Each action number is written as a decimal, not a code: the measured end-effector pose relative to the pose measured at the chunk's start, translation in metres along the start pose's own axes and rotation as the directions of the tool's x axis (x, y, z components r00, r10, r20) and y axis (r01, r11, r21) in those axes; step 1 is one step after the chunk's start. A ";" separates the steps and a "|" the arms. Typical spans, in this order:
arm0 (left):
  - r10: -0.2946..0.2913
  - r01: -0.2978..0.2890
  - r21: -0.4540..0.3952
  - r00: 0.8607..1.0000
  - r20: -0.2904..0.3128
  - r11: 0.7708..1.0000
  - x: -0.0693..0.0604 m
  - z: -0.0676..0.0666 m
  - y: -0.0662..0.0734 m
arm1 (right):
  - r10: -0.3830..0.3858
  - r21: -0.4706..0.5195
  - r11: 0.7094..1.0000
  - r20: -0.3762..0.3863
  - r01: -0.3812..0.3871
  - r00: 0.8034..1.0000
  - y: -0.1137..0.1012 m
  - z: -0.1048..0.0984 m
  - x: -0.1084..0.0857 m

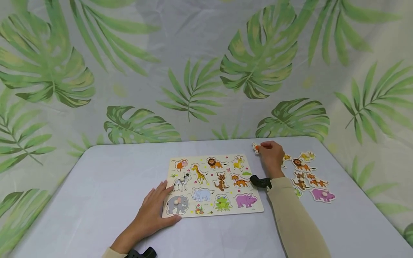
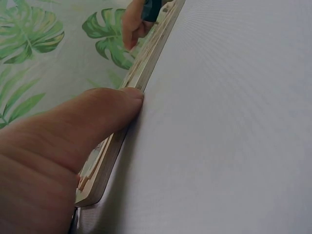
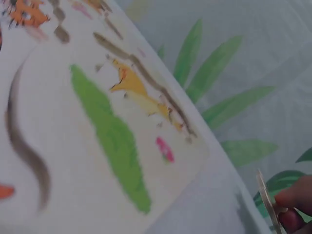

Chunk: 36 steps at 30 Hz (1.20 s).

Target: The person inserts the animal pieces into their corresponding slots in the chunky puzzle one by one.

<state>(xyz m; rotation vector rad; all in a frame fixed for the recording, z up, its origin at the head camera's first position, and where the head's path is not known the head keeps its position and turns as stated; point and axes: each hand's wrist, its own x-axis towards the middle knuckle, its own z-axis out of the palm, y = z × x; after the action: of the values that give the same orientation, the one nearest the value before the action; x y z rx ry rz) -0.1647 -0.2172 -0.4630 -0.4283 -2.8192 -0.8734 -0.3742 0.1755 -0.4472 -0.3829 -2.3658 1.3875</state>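
Observation:
A wooden animal puzzle board [image 1: 206, 212] lies on the table. My left hand [image 1: 151, 211] rests at its left side with fingers fairly straight; the thumb [image 2: 114, 105] touches the board's front edge in the left wrist view. The elephant piece [image 1: 178, 205] and zebra piece [image 1: 181, 182] sit in the board. Beyond the board's far right corner, my right hand [image 1: 272, 156] pinches a small puzzle piece [image 1: 255, 147], orange with a curled tail, probably the monkey. In the right wrist view this piece [image 3: 269, 202] appears edge-on between the fingertips.
Loose pieces lie right of the board: a lion [image 1: 302, 165], a kangaroo [image 1: 300, 181], a tiger [image 1: 317, 181], a purple hippo [image 1: 323, 195] and others. A frog piece [image 1: 298, 192] is partly hidden by the right sleeve. Leaf-patterned cloth [image 1: 193, 89] hangs behind the white table [image 1: 106, 172].

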 end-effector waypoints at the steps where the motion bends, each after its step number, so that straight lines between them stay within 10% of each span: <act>1: -0.001 0.001 -0.001 1.000 0.002 1.000 0.000 0.000 0.000 | 0.001 0.005 1.000 0.009 -0.001 1.000 -0.001 -0.001 0.000; 36: -0.010 0.010 -0.003 1.000 0.009 1.000 0.000 0.001 -0.002 | -0.227 0.126 0.969 0.128 0.211 0.965 -0.069 0.021 -0.040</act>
<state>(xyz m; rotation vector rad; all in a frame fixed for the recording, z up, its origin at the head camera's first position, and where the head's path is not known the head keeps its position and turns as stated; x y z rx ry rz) -0.1657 -0.2178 -0.4646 -0.4201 -2.8311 -0.8796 -0.3513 0.1100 -0.4027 0.0100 -2.3429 1.4745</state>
